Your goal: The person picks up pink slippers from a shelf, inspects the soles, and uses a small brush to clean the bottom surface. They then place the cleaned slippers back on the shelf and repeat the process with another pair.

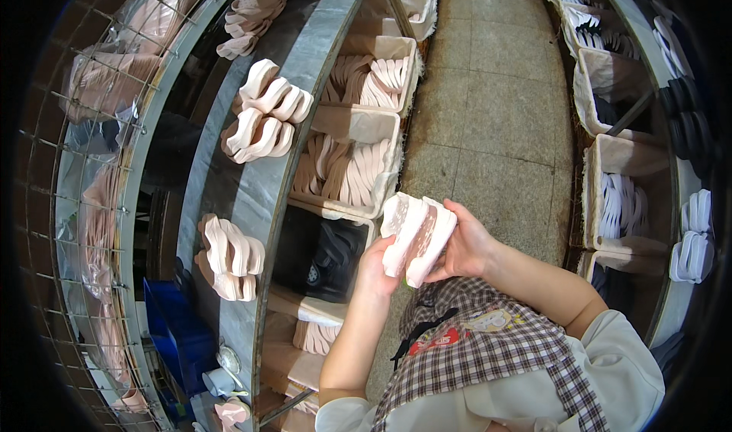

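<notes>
In front of my apron I hold a small stack of pale pink shoe soles [435,237] with both hands. My left hand [375,269] is closed round their left end, its thumb against the side. My right hand [467,246] grips the right side, fingers wrapped round the far edge. The soles stand on edge, side by side, with patterned faces between the white sidewalls. Parts of the fingers are hidden behind them.
A grey shelf [242,195] on the left carries stacked pink soles [263,112] and more soles [230,256]. Beneath it stand lined bins [393,174] of soles. A blue bin [169,333] and a light cup [219,382] are near. Across the tiled aisle [499,119] are bins [627,154] of white and black soles.
</notes>
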Tool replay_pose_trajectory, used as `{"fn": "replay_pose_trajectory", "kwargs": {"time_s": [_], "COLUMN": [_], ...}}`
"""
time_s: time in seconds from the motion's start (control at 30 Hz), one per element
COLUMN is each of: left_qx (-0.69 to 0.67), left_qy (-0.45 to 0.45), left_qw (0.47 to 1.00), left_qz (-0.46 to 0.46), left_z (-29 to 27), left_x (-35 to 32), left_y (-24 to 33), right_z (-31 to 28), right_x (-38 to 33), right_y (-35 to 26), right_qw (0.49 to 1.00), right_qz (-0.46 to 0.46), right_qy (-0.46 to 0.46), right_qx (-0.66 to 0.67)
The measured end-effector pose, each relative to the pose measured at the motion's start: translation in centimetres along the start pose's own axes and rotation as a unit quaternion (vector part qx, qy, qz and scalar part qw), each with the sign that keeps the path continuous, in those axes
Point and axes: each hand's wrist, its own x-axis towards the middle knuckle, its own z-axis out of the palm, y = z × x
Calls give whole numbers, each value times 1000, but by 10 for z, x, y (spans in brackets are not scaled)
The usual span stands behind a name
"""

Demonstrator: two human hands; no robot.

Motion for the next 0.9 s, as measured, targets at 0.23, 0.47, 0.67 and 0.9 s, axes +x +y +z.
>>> {"fn": "replay_pose_trajectory", "kwargs": {"time_s": [0.23, 0.47, 0.67, 0.9], "left_qx": [22, 70, 51, 131], "left_qy": [-52, -169, -175, -191], "left_qw": [994, 953, 943, 916], "left_qz": [91, 240, 280, 328], "left_z": [14, 41, 46, 48], "left_x": [-11, -34, -32, -22], "left_y": [-4, 10, 11, 13], "right_z": [5, 18, 26, 29], "right_x": [-1, -13, -29, -39], "right_y": [1, 4, 0, -2], "right_qw": [997, 923, 876, 867], "right_qz": [-30, -278, -332, -336], "right_qy": [-70, -131, -181, -206], "right_qx": [-30, -232, -300, -304]}}
